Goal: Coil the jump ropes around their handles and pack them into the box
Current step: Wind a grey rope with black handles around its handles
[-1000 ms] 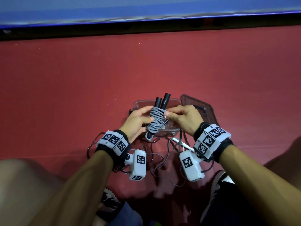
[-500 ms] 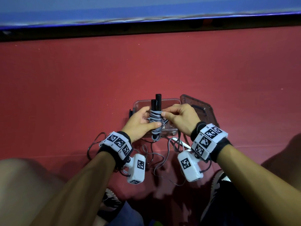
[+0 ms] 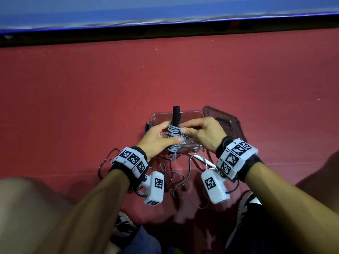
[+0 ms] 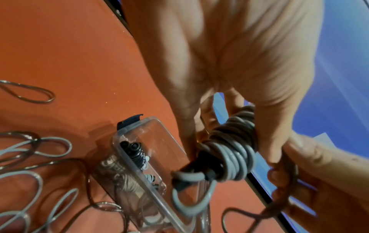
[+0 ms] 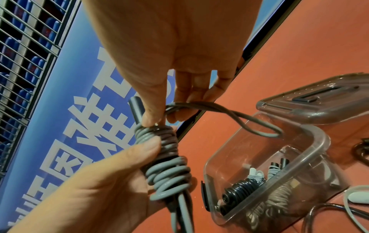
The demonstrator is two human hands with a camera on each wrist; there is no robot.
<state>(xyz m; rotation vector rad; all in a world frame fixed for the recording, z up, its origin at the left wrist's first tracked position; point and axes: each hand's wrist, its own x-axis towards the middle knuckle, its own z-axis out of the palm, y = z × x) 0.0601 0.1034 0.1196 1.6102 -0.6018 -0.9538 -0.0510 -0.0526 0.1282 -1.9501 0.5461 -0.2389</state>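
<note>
Hands over the box [image 3: 190, 114]: our left hand [image 3: 156, 139] grips the coiled grey rope [image 3: 173, 133]; our right hand [image 3: 203, 132] pinches its loose end.

A grey jump rope [image 3: 173, 136] coils around black handles [image 3: 176, 116] above a clear box [image 3: 190, 114] with a smoky brown lid [image 3: 225, 121] on a red floor [image 3: 91, 98], beside white wrist bands [image 3: 236, 158] patterned in black-and-white squares.
</note>
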